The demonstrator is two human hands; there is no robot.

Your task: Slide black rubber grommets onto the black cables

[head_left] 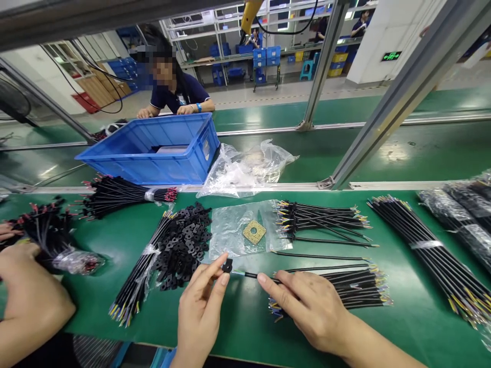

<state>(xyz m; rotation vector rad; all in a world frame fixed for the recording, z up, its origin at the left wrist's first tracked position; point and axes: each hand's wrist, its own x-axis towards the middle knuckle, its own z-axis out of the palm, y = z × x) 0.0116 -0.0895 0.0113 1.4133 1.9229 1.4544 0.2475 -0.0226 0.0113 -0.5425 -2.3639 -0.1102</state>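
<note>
My left hand pinches a small black plastic piece between thumb and fingertips. Just to its right, my right hand grips a black cable, whose thin stripped wires point at the piece. Whether the wires touch it, I cannot tell. A stack of black cables lies partly beneath my right hand. Left of my left hand is a heap of black plastic pieces. Behind my hands, a yellowish square piece with a round hole rests on a clear plastic bag.
Cable bundles lie at the left, back left and right. More cables sit behind my right hand. A person's arm reaches in at left. Beyond the metal rail stand a blue bin and another person.
</note>
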